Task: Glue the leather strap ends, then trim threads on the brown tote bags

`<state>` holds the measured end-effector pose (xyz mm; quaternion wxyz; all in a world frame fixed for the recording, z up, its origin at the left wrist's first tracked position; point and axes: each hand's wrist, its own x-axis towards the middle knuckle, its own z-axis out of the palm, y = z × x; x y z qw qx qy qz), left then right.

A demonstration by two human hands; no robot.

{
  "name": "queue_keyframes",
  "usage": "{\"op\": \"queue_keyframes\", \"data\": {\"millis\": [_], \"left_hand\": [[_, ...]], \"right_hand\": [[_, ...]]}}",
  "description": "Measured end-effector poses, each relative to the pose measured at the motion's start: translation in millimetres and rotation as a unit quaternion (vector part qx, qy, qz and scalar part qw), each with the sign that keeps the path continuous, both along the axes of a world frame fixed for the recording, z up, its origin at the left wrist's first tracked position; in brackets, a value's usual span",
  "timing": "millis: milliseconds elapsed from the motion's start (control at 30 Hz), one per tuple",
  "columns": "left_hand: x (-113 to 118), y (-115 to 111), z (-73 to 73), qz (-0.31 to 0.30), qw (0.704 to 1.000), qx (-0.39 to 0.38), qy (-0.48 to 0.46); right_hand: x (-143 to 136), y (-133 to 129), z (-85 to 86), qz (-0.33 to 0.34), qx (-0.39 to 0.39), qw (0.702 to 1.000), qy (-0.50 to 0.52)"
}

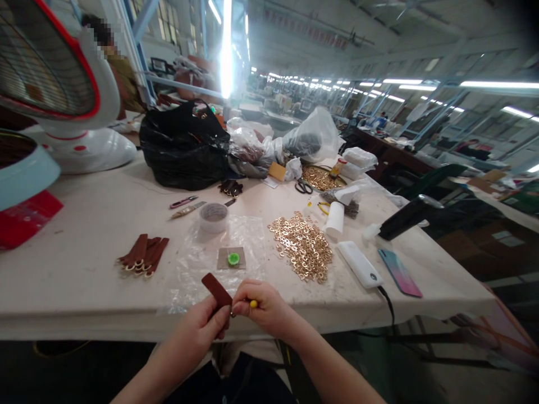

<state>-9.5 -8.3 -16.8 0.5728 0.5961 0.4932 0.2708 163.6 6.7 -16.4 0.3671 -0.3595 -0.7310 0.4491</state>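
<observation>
My left hand [206,325] pinches a brown leather strap [217,289], which slants up and to the left over the table's front edge. My right hand [259,306] is closed right beside it, its fingertips meeting the strap's lower end near a small metal piece. A yellow-tipped tool [253,304] pokes out between the right fingers; the rest of it is hidden. Just beyond the hands a green round item [233,258] sits on a small square plate on clear plastic [189,280]. Brown straps with rings [145,252] lie at the left, and a pile of gold rings [303,247] at the right.
Tape roll [214,217], cutter [183,202] and scissors [303,187] lie farther back. A black bag [183,146] and plastic bags line the rear. Power bank [359,265], phone [399,272] and black device [406,219] are at right. A fan [84,146] stands left; a person is behind it.
</observation>
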Motion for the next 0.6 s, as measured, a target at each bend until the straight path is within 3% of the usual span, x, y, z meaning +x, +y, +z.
{"op": "queue_keyframes", "data": {"millis": [200, 367, 467, 600], "left_hand": [[-1, -5, 6.6, -0.042, 0.990, 0.083, 0.104], [4, -7, 8.4, -0.010, 0.986, 0.125, 0.112], [7, -4, 4.4, 0.042, 0.990, 0.122, 0.064], [9, -2, 2.1, 0.069, 0.991, 0.117, 0.020]], "right_hand": [[-3, -6, -7.3, -0.066, -0.121, 0.990, -0.030], [-9, -8, -8.0, -0.102, -0.046, 0.992, -0.063], [-16, -10, -9.8, -0.152, -0.056, 0.987, 0.021], [-23, -12, -12.7, -0.189, -0.102, 0.968, 0.128]]}}
